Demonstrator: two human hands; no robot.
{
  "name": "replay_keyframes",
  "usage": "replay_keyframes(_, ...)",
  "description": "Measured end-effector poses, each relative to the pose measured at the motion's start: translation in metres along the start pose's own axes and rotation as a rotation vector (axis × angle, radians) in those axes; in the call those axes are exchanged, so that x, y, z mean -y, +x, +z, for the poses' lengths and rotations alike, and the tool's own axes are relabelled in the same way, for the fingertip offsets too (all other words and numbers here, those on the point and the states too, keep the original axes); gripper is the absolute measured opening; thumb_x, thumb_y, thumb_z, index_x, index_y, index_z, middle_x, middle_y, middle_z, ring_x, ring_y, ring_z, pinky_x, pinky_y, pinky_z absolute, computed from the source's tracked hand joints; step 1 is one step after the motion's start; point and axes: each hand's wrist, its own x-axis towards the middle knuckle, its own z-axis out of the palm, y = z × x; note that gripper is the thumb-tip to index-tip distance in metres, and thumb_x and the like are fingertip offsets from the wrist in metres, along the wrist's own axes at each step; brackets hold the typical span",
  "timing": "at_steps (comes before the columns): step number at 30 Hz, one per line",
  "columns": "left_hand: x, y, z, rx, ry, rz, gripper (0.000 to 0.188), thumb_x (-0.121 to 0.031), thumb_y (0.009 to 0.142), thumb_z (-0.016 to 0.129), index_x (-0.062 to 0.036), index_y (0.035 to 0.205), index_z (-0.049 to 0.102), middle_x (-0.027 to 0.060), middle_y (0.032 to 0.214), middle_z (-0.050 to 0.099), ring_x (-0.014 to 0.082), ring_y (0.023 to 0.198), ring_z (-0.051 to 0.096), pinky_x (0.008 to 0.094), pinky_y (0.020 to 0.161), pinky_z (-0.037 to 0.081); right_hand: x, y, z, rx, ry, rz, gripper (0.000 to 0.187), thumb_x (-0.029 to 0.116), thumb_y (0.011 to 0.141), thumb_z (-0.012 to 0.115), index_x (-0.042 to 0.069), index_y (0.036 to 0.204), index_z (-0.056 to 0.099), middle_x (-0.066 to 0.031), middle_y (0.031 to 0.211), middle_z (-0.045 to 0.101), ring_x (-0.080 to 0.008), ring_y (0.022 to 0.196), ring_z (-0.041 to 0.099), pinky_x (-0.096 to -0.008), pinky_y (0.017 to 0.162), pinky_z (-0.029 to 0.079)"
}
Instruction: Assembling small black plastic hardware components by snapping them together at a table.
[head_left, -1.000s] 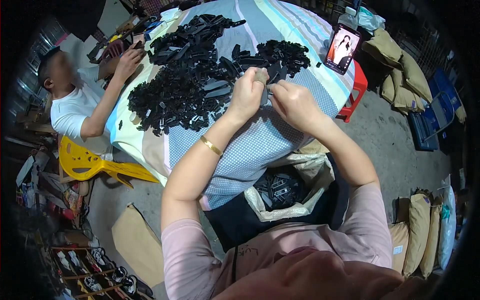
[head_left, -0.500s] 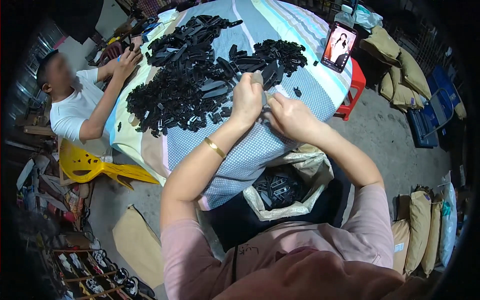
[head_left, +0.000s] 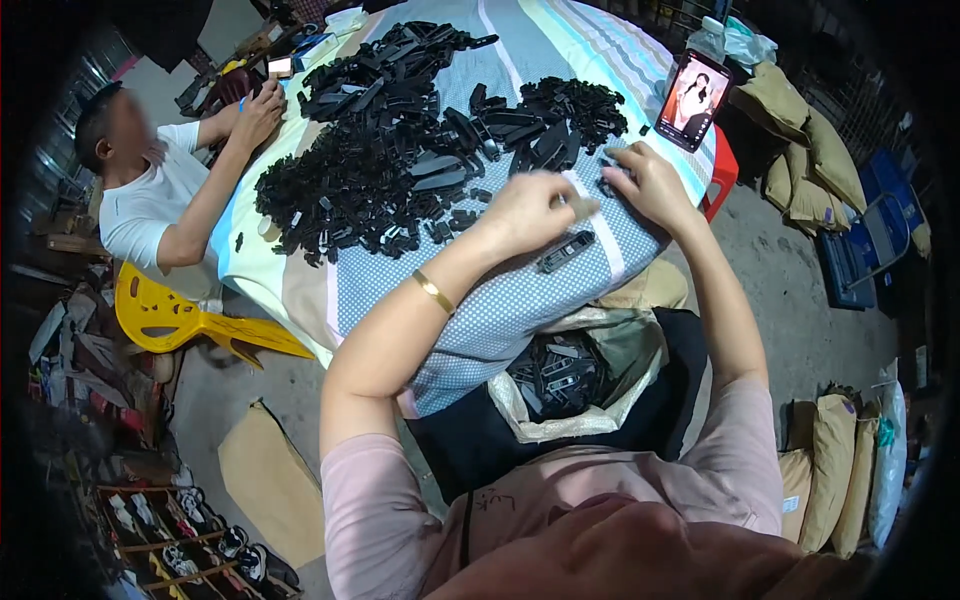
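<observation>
My left hand [head_left: 528,215] hovers over the dotted cloth near the table's front edge, fingers bent and blurred; whether anything is between them I cannot make out. Just below its fingertips lies a long black plastic part [head_left: 566,252] with a slotted frame. Further right, my right hand [head_left: 648,185] reaches in with thumb and forefinger apart, beside a small black piece [head_left: 606,188] on the cloth. Beyond both hands are larger flat black parts [head_left: 548,150] and a heap of small black pieces [head_left: 580,108]. A big heap of small black parts [head_left: 340,190] spreads to the left.
An opened woven sack [head_left: 520,425] holding black parts sits at my lap. A phone [head_left: 690,100] leans on a clear bottle [head_left: 708,38] at the right edge. A co-worker [head_left: 150,190] sits at the left, hands on the table. Filled sacks [head_left: 835,160] stand right.
My hands, together at a part before, have moved apart. My right hand has gone right and away from me. The long black part now shows on the cloth below my left hand.
</observation>
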Motion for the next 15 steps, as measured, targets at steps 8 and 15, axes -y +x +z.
replay_keyframes(8, 0.032, 0.017, 0.007, -0.388, 0.461, 0.057, 0.033, -0.020, 0.067, 0.070, -0.0003, 0.093, 0.062, 0.0158, 0.094, 0.054, 0.0316, 0.091, 0.050, 0.0384, 0.079, 0.043, 0.026, -0.001, 0.003, 0.158, 0.022, -0.003, 0.023, 0.017, 0.073, 0.066, 0.001, 0.089, 0.064, -0.0178, 0.074, 0.056, -0.0328, 0.070, 0.056, -0.0385, 0.066, 0.045)
replay_keyframes(15, 0.015, 0.014, -0.001, -0.402, 0.390, 0.109, 0.029, -0.014, 0.069, 0.063, -0.0013, 0.095, 0.058, 0.0144, 0.089, 0.056, 0.0312, 0.085, 0.054, 0.0390, 0.075, 0.045, 0.030, -0.007, -0.002, 0.063, 0.625, 0.142, 0.021, 0.012, 0.086, 0.057, 0.001, 0.102, 0.061, -0.0010, 0.084, 0.059, -0.0067, 0.064, 0.051, -0.0222, 0.060, 0.044)
